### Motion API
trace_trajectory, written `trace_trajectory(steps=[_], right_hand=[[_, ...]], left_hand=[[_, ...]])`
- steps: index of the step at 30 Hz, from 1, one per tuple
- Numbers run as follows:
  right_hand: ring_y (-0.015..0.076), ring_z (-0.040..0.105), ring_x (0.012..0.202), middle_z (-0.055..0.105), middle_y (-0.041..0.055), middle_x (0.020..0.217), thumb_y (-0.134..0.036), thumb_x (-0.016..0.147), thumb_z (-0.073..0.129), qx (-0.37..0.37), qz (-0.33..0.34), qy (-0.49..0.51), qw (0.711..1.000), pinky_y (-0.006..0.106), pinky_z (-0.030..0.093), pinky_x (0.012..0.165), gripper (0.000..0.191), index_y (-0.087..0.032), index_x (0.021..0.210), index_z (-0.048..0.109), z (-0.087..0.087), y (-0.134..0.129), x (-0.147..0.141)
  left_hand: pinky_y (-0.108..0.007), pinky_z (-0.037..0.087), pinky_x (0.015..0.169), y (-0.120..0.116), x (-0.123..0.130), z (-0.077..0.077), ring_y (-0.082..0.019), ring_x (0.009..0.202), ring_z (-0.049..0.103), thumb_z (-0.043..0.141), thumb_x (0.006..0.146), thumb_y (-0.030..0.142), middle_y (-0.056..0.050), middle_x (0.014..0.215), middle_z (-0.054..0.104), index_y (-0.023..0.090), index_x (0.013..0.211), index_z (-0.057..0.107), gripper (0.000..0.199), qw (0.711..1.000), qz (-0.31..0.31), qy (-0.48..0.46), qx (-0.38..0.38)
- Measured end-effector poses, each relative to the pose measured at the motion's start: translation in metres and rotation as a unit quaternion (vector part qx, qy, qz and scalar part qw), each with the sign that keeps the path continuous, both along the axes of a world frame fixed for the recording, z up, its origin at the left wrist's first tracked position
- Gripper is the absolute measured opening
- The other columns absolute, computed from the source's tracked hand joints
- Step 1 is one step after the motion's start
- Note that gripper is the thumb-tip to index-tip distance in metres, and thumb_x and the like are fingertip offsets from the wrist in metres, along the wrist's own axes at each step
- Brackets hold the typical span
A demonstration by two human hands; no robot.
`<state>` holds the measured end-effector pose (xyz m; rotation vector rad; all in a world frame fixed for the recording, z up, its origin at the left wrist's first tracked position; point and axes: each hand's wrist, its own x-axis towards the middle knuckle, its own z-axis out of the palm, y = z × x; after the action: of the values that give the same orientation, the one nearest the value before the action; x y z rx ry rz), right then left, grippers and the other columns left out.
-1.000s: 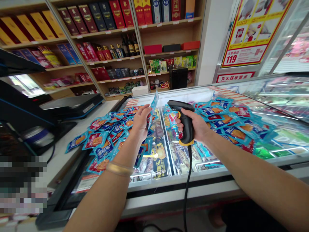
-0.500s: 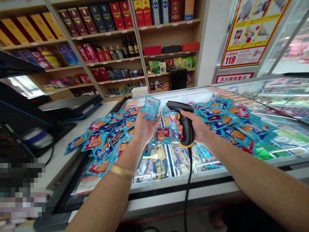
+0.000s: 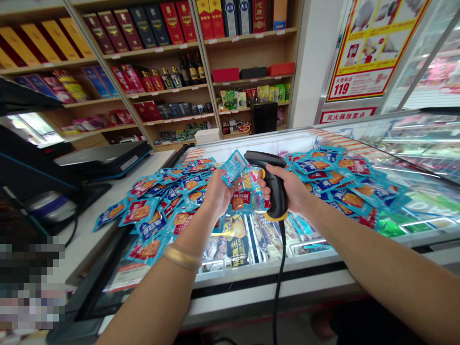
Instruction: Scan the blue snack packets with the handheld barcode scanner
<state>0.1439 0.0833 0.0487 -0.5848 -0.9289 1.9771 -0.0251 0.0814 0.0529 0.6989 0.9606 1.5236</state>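
Observation:
My left hand (image 3: 220, 189) is closed on a small light-blue snack packet (image 3: 235, 167), tilted with its printed back and barcode upward. My right hand (image 3: 285, 188) grips a black and yellow barcode scanner (image 3: 276, 194) by its handle, its head pointing left toward the packet. A black cable (image 3: 280, 268) hangs from the handle. Below the hands, a red and blue snack packet (image 3: 240, 201) lies on the glass top. One heap of packets (image 3: 154, 223) spreads to the left of my left hand, another heap (image 3: 338, 179) to the right of the scanner.
The packets rest on a glass-topped freezer (image 3: 316, 275) with frozen goods inside. At left stands a counter (image 3: 86, 223) with a flat black device (image 3: 108, 158). Shelves (image 3: 161, 91) of boxes and bottles are behind, and a fire-safety poster (image 3: 375, 52) hangs at right.
The packet in my left hand has tilted to the right and come closer to the scanner head. The scanner is nearly where it was, still in my right hand.

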Motion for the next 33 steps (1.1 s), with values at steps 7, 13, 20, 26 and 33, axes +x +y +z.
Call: trace_trajectory(steps=[7, 13, 20, 26, 33], right_hand=[[0.0078, 0.047, 0.046, 0.055, -0.0017, 0.060, -0.038, 0.079, 0.063, -0.004, -0.005, -0.015, 1.000, 0.020, 0.042, 0.043, 0.023, -0.016, 0.075, 0.057, 0.001, -0.001, -0.001], [0.0079, 0.047, 0.046, 0.055, -0.0014, 0.060, -0.038, 0.079, 0.063, -0.008, -0.006, -0.008, 1.000, 0.020, 0.043, 0.044, 0.023, -0.016, 0.075, 0.058, 0.000, -0.001, -0.001], [0.0077, 0.047, 0.046, 0.055, -0.0007, 0.060, -0.037, 0.081, 0.061, -0.010, -0.016, 0.016, 1.000, 0.019, 0.043, 0.043, 0.023, -0.016, 0.075, 0.058, 0.005, 0.000, -0.001], [0.0079, 0.045, 0.047, 0.054, -0.0011, 0.060, -0.036, 0.082, 0.061, -0.003, -0.090, 0.063, 0.994, 0.018, 0.042, 0.043, 0.019, -0.017, 0.078, 0.057, 0.017, 0.000, 0.021], [0.0088, 0.044, 0.047, 0.052, -0.0010, 0.060, -0.036, 0.079, 0.064, 0.005, -0.195, 0.068, 0.978, 0.020, 0.043, 0.042, 0.020, -0.018, 0.076, 0.054, 0.016, 0.000, 0.081]], left_hand=[[-0.030, 0.055, 0.071, 0.001, -0.001, -0.003, -0.020, 0.083, 0.069, 0.053, 0.070, 0.025, -0.002, 0.084, 0.068, 0.019, 0.089, 0.058, 0.020, 1.000, -0.010, 0.011, 0.016], [-0.033, 0.056, 0.073, 0.001, -0.001, -0.003, -0.021, 0.084, 0.069, 0.055, 0.068, 0.026, -0.002, 0.085, 0.069, 0.020, 0.089, 0.057, 0.022, 1.000, -0.011, 0.010, 0.014], [-0.030, 0.055, 0.072, 0.002, 0.003, -0.006, -0.019, 0.081, 0.069, 0.057, 0.074, 0.033, -0.004, 0.096, 0.070, 0.019, 0.095, 0.059, 0.026, 0.999, -0.021, 0.015, 0.021], [-0.032, 0.052, 0.077, 0.012, 0.021, -0.009, -0.021, 0.090, 0.066, 0.054, 0.083, 0.044, -0.006, 0.113, 0.067, 0.024, 0.102, 0.065, 0.030, 0.981, -0.011, 0.159, 0.110], [-0.044, 0.030, 0.109, 0.022, 0.087, -0.010, -0.026, 0.124, 0.045, 0.045, 0.090, 0.038, -0.010, 0.127, 0.055, 0.026, 0.122, 0.062, 0.038, 0.826, -0.023, 0.484, 0.289]])
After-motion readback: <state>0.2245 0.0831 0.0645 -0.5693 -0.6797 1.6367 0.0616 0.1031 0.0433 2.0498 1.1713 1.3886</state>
